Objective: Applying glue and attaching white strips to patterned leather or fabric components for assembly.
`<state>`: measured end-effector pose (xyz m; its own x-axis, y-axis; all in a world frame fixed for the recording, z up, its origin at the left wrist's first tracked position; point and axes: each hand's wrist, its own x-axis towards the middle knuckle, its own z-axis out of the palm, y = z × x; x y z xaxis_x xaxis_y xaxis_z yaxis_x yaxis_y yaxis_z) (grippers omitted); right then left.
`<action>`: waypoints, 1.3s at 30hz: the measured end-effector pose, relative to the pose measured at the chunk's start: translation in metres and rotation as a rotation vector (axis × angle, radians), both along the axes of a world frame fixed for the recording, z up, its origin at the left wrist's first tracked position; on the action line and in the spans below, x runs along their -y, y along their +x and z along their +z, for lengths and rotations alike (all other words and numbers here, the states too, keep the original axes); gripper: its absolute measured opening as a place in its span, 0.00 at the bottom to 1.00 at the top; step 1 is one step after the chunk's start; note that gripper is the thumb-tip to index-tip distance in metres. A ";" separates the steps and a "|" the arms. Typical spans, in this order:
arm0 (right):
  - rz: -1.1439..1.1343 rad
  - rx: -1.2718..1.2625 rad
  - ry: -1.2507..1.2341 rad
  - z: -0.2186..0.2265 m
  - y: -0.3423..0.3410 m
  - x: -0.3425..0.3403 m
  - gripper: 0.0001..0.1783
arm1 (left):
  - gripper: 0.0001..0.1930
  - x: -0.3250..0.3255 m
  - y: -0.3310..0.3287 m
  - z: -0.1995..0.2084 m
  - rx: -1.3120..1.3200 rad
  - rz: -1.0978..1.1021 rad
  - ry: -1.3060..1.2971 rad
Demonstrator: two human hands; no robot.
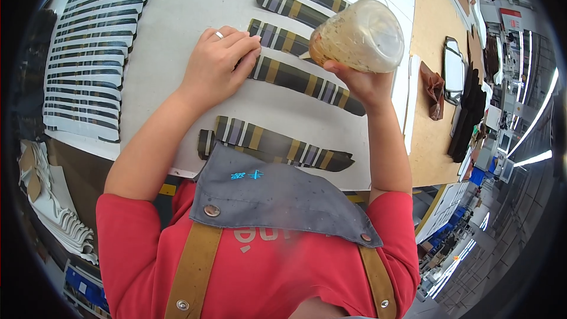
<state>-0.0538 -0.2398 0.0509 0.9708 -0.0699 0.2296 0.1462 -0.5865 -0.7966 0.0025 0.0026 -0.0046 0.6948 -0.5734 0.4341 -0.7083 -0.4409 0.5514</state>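
Note:
My left hand, with a ring on one finger, presses flat on the left end of a striped dark strip lying on a white sheet. My right hand holds a clear plastic squeeze bottle of cloudy yellowish liquid, tipped on its side with its tip toward the strip. Three more striped strips lie in a row above it. Another stack of strips lies near my chest, partly hidden by my grey apron.
A long row of overlapping striped strips on white backing fills the left side. White curved pieces are stacked at lower left. On the wooden bench to the right lie a brown piece, a mirror-like object and dark items.

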 end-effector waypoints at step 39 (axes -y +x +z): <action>-0.299 0.348 0.877 0.048 -0.026 0.020 0.33 | 0.11 -0.034 -0.032 0.018 -0.035 -0.165 0.048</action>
